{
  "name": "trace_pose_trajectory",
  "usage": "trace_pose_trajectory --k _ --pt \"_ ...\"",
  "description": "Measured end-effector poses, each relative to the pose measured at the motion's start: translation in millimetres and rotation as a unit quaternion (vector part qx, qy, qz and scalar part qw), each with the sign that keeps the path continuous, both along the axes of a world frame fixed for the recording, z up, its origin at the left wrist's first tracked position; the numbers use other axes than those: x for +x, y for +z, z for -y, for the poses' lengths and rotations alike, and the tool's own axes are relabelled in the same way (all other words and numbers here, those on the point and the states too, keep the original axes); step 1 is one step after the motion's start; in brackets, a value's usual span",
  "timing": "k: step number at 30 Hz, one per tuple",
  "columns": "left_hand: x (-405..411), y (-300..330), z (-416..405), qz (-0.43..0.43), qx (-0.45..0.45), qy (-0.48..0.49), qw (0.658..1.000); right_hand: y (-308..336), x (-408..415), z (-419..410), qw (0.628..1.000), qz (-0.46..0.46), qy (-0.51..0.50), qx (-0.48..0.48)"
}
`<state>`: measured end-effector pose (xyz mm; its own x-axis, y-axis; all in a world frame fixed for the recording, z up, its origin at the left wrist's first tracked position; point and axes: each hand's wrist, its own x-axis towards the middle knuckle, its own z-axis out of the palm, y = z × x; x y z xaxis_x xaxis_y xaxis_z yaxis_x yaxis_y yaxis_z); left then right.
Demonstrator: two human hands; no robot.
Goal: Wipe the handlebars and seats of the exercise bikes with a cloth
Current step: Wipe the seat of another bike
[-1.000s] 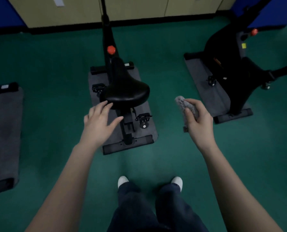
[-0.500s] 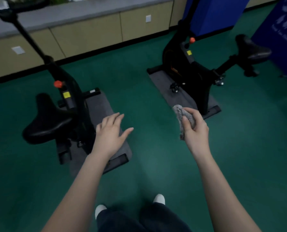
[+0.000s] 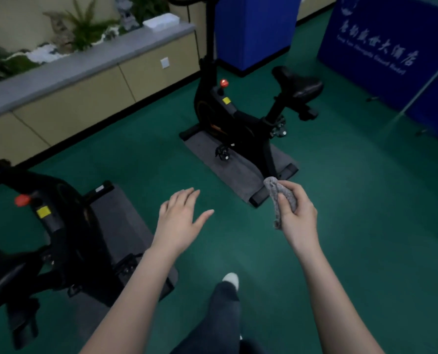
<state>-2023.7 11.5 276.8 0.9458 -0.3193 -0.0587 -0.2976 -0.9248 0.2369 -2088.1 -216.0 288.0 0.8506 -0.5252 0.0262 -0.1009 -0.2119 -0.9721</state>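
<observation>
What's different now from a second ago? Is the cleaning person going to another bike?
The view has swung right: the first bike slid to the lower left, and the second bike now stands ahead. The left hand, which was at the first seat, hangs open in the air. The right hand still grips the cloth.

Right hand, centre right of frame, grips a crumpled grey cloth. Left hand hangs flat, fingers straight, touching nothing. Exercise bike on a grey mat at upper centre; second bike at lower left.
</observation>
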Motion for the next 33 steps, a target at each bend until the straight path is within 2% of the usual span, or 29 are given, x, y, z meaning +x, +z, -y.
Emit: trace_pose_trajectory --k 7,10,17,25,33 --pt "85.5 -18.2 89.9 -0.005 -0.018 -0.034 0.999 -11.5 60.6 84.6 0.999 -0.01 -0.03 -0.015" --pt "130.1 -21.6 134.5 -0.014 -0.03 -0.043 0.999 -6.4 98.2 124.7 0.998 -0.02 -0.032 -0.056" --pt "221.0 -18.5 226.3 -0.02 -0.04 -0.073 0.996 5.1 161.8 213.0 0.995 -0.03 -0.07 -0.064" --pt "267.4 -18.2 301.1 -0.032 -0.037 -0.063 0.997 1.4 203.4 298.6 0.995 -0.035 -0.078 -0.05" --pt "277.4 -28.3 407.8 -0.041 -0.043 0.015 0.998 -3.7 248.0 411.0 0.999 -0.036 0.005 -0.029"
